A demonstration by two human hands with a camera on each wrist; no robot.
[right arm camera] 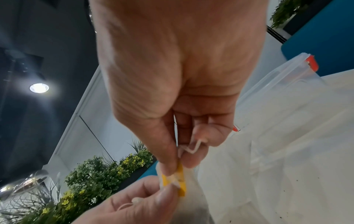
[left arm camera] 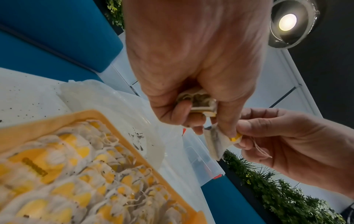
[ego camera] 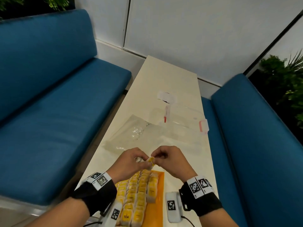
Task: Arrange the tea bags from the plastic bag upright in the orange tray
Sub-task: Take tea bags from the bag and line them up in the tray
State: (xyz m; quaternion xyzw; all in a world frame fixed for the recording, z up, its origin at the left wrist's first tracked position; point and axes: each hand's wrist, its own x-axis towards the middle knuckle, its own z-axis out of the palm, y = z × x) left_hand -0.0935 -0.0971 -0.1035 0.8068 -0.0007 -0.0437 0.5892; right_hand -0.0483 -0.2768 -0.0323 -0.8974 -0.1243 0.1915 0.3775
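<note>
Both hands [ego camera: 131, 159] [ego camera: 170, 158] pinch 1 tea bag [ego camera: 151, 161]; cream table [ego camera: 165, 76], 2 blue benches [ego camera: 54, 99].

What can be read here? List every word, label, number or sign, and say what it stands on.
"TEA": on the yellow tag of the nearest tea bag in the orange tray.
Dark print on the other tags in the tray: too small and blurred to read.
Black-and-white square marker codes on the wristbands and the white wrist units: patterns, not text.
White label on the far table: dark marks, unreadable.
</note>
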